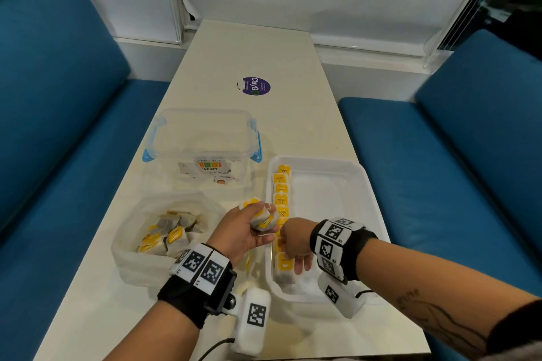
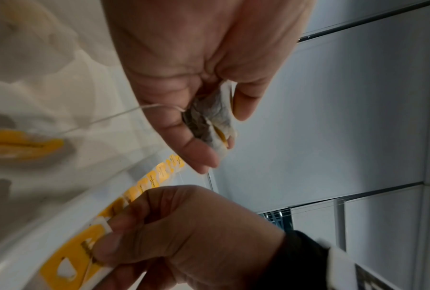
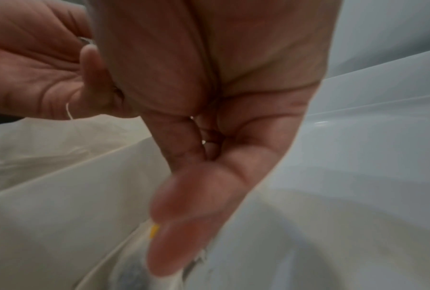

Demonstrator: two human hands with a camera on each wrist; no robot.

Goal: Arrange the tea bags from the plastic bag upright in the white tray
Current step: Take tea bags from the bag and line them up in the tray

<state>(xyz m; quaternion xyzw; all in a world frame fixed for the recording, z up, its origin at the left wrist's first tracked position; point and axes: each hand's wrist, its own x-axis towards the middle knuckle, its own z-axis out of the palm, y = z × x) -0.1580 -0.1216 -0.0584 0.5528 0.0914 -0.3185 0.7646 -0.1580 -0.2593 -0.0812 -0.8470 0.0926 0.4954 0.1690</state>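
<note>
My left hand (image 1: 240, 228) hovers palm-up between the plastic bag and the tray, its fingers curled round a small bunch of yellow-tagged tea bags (image 1: 262, 220). The left wrist view shows that hand (image 2: 196, 58) gripping a grey tea bag (image 2: 209, 117) with a loose string. My right hand (image 1: 293, 240) reaches down into the white tray (image 1: 346, 182). Its fingers (image 2: 109, 235) rest straight against the nearest tea bag (image 1: 284, 265), holding it at the tray's left wall. A row of upright tea bags (image 1: 281, 193) lines that wall. The plastic bag (image 1: 132, 228) holds several more tea bags (image 1: 164, 237).
A clear lidded box with blue clips (image 1: 202, 143) stands behind the plastic bag. One loose tea bag (image 1: 247, 261) lies on the table between bag and tray. A purple sticker (image 1: 256, 86) marks the table's far half. Blue benches flank both sides.
</note>
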